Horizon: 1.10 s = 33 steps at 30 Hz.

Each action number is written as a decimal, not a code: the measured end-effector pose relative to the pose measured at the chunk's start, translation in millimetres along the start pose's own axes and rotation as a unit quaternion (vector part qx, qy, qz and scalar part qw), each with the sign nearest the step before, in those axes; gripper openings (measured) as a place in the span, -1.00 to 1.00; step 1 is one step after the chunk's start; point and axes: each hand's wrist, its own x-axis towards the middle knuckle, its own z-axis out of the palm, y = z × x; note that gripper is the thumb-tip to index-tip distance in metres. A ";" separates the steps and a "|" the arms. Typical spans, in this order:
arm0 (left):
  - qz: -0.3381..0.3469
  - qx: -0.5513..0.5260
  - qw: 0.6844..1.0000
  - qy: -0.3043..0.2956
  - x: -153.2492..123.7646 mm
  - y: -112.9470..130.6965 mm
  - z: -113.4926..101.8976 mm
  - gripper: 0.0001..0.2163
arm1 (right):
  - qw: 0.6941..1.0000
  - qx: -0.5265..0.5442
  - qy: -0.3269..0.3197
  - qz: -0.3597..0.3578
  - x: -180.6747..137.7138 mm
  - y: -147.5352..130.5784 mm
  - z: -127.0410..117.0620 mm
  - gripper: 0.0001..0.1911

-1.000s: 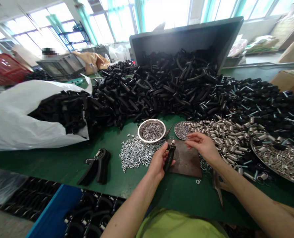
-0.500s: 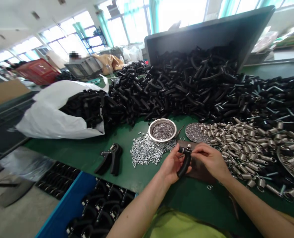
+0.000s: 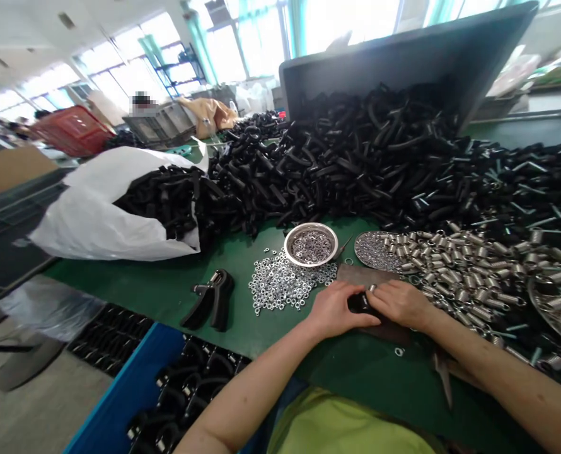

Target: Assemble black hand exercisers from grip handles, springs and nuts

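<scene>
My left hand (image 3: 333, 310) is closed around a black curved handle (image 3: 360, 304), low over a dark brown plate (image 3: 363, 273) on the bench. From the other side, my right hand (image 3: 398, 304) presses its fingers against the handle's end. A small shiny metal part (image 3: 372, 288) shows by the right fingertips. Much of the handle is hidden by both hands. Just beyond the left hand lies a heap of small nuts (image 3: 280, 284), with a metal bowl (image 3: 289, 251) of small metal pieces behind it. Metal springs (image 3: 464, 271) are piled past the right hand.
An assembled hand gripper (image 3: 219, 299) lies on the green bench (image 3: 152, 284) to the left. Black handles (image 3: 318, 170) are heaped behind, spilling from a grey bin (image 3: 356, 69) and a white sack (image 3: 96, 214). A blue crate (image 3: 120, 384) holds grippers; a pointed tool (image 3: 444, 378) lies near my right forearm.
The handle has turned from hanging upright to lying mostly covered by my hands. My left hand has rolled over it, back upward, and the right fingers have closed in on its end.
</scene>
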 end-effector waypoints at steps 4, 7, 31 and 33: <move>0.084 0.164 0.982 0.030 -9.5 -2.4 13.1 -0.37 | 0.998 -0.009 -0.053 0.039 -7.6 -6.2 -21.0 -0.76; 0.079 0.181 0.979 0.053 -13.5 -6.8 21.2 -0.38 | 0.978 0.021 -0.103 0.181 -41.5 -20.4 -50.1 -0.76; 0.010 0.193 0.978 0.079 -10.1 -2.0 24.5 -0.45 | 0.899 0.137 -0.069 0.410 -13.2 -55.3 -80.9 -0.65; 0.007 0.193 0.978 0.080 -9.9 -1.9 24.3 -0.45 | 0.890 0.133 0.000 0.437 -12.8 -54.3 -86.2 -0.64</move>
